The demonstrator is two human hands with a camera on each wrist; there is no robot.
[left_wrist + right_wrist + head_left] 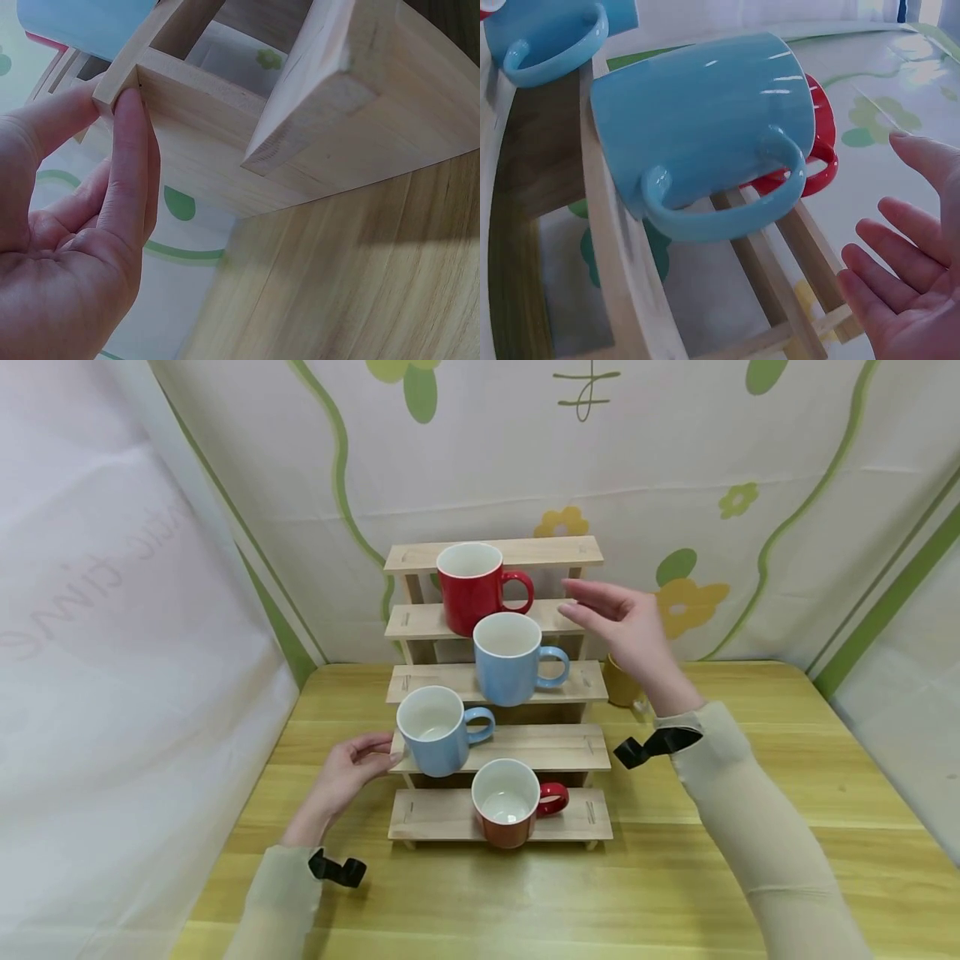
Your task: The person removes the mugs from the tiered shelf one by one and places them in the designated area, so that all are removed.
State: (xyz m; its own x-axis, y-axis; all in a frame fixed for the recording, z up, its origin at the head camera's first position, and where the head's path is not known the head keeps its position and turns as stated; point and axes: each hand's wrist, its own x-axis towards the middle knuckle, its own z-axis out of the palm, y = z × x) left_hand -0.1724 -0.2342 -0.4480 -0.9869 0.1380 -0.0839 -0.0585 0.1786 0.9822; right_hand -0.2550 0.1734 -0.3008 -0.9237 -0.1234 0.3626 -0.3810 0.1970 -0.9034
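My left hand (347, 777) pinches the left end of one board of a stepped wooden display rack (536, 746), thumb above and fingers beneath in the left wrist view. Just beside it, a light-blue mug (435, 739) stands on that board. A second light-blue mug (506, 664) sits on the middle board, and a red mug (468, 597) on the one above. On the lowest board rests another red mug (506, 814). Their handles point right. My right hand (626, 622) hovers right of the upper mugs, fingers extended and apart from them; it holds nothing.
A yellow-brown mug (621, 683) stands on the wooden table (757, 760) behind the rack's right side, partly hidden by my right hand. Printed cloth (480, 460) hangs close behind the rack, with more cloth on both sides. Black straps circle both wrists.
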